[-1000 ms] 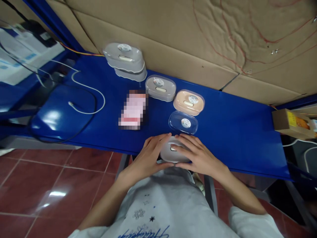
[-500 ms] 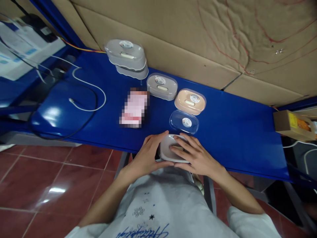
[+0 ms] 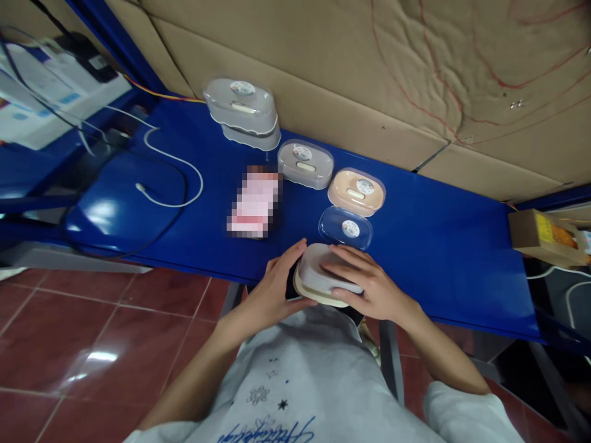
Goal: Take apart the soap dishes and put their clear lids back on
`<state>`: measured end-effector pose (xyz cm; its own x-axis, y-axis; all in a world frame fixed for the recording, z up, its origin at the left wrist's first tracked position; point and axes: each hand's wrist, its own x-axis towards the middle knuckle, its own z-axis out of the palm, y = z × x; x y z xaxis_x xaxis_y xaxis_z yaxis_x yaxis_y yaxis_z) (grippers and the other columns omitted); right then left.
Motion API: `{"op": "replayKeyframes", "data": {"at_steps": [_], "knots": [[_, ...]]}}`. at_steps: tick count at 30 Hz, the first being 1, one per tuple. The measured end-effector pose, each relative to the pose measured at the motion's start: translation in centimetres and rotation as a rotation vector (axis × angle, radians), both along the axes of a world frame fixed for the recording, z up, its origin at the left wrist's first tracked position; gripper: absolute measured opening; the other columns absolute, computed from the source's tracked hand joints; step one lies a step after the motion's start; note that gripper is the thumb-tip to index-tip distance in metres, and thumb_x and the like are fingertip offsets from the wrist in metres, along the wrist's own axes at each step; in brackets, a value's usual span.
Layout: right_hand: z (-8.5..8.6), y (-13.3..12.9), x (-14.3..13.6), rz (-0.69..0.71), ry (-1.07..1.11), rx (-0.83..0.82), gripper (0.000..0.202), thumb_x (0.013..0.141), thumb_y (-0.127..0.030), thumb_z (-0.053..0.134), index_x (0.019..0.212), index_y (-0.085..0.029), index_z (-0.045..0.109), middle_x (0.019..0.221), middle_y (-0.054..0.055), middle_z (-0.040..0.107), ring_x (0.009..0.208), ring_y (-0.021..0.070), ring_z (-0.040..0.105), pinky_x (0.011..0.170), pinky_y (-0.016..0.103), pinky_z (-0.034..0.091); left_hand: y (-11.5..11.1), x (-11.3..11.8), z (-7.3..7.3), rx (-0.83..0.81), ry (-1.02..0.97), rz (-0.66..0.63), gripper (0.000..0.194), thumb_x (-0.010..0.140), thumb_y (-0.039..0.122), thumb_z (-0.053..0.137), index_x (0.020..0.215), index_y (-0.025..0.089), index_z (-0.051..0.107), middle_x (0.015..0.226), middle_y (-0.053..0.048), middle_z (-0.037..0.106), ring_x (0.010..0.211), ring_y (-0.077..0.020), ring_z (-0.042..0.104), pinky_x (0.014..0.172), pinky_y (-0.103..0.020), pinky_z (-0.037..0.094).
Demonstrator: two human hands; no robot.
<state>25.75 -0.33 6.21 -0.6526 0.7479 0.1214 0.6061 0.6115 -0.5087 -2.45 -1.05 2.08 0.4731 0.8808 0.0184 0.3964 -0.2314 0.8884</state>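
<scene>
A grey oval box (image 3: 314, 268) with a cream rim along its lower edge is between my hands at the table's front edge. My left hand (image 3: 276, 283) holds its left end, thumb at the near side and fingers at the far side. Over its right part lies my right hand (image 3: 369, 282), fingers across the top and thumb at the near side. Just beyond the box, a clear oval lid (image 3: 335, 226) with a round sticker rests on the blue table (image 3: 443, 246). A peach box (image 3: 344, 195) under a clear cover sits behind that lid.
A grey covered box (image 3: 295, 171) stands behind, with stacked grey boxes (image 3: 231, 114) at the back left. A blurred-out phone-like item (image 3: 253, 206) lies left of centre. Cables (image 3: 200, 178) curl at the left; a cardboard box (image 3: 530, 237) is at the right edge.
The grey box has turned from showing its hollow inside to showing a smooth grey outer surface. The fingers of my right hand have shifted from inside it to its top.
</scene>
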Motion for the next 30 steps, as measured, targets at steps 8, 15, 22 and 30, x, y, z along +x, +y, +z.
{"op": "replayKeyframes", "data": {"at_steps": [8, 15, 22, 30], "knots": [[-1.1, 2.5, 0.9, -0.165, -0.226, 0.197, 0.053, 0.108, -0.052, 0.058, 0.154, -0.026, 0.060, 0.172, 0.010, 0.047, 0.163, 0.0361, 0.037, 0.128, 0.061, 0.037, -0.9, -1.8, -0.7, 0.124, 0.170, -0.104, 0.092, 0.094, 0.042, 0.082, 0.168, 0.037, 0.026, 0.165, -0.016, 0.053, 0.152, -0.0390, 0.051, 0.123, -0.065, 0.038], [-0.4, 0.8, 0.0, -0.031, -0.192, 0.257, 0.075, 0.102, -0.070, 0.058, 0.162, -0.025, 0.048, 0.173, 0.014, 0.044, 0.165, 0.0367, 0.031, 0.132, 0.063, 0.025, -0.7, -1.6, -0.8, 0.126, 0.115, -0.112, 0.090, 0.093, 0.046, 0.081, 0.167, 0.037, 0.032, 0.164, -0.016, 0.054, 0.152, -0.0396, 0.051, 0.126, -0.066, 0.031], [-1.6, -2.9, -1.6, 0.046, -0.176, 0.378, 0.024, 0.108, -0.034, 0.065, 0.129, -0.026, 0.074, 0.135, 0.005, 0.078, 0.123, 0.0240, 0.068, 0.109, 0.045, 0.049, -0.8, -0.2, 0.1, -0.004, 0.010, -0.023, 0.078, 0.098, 0.037, 0.076, 0.166, 0.041, 0.038, 0.179, -0.011, 0.033, 0.164, -0.0377, 0.035, 0.129, -0.062, 0.033], [0.0, -3.6, -2.3, -0.104, 0.133, 0.297, 0.015, 0.104, -0.025, 0.071, 0.118, -0.020, 0.075, 0.109, 0.005, 0.083, 0.096, 0.0180, 0.073, 0.086, 0.036, 0.052, -3.8, 1.2, 3.3, -0.617, -0.816, 0.563, 0.050, 0.101, 0.047, 0.069, 0.147, 0.031, 0.058, 0.158, -0.010, 0.060, 0.152, -0.0313, 0.054, 0.131, -0.053, 0.038]]}}
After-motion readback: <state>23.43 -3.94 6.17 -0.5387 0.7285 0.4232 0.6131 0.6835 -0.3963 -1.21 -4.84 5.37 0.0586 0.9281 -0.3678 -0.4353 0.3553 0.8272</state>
